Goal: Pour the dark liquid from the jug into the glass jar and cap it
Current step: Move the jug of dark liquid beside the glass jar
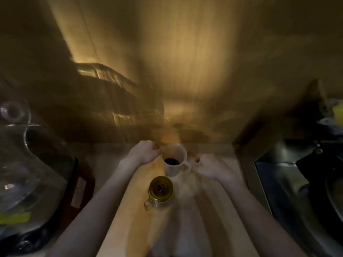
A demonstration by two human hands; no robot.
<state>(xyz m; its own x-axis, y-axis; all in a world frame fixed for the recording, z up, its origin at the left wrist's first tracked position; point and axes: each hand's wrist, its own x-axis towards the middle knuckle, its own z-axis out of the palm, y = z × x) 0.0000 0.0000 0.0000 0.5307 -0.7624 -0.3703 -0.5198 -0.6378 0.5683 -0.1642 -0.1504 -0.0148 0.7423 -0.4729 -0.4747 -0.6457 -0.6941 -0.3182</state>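
The whole frame is motion-blurred. A white jug [174, 160] with dark liquid in it stands upright on the wooden counter [204, 210], its handle pointing right. My left hand [143, 152] is curled at the jug's left rim; the blur hides whether it grips it. My right hand [209, 166] is curled just right of the handle, a small gap apart, with nothing in it. In front of the jug stands the glass jar [161, 190], with a wire clasp at its lower left. Its top looks golden, and I cannot tell whether a lid covers it.
A dark appliance with a clear curved cover [33, 182] fills the left side. A dish rack [111, 93] stands at the back left against the wooden wall. A metal sink [297, 182] with dark items lies to the right.
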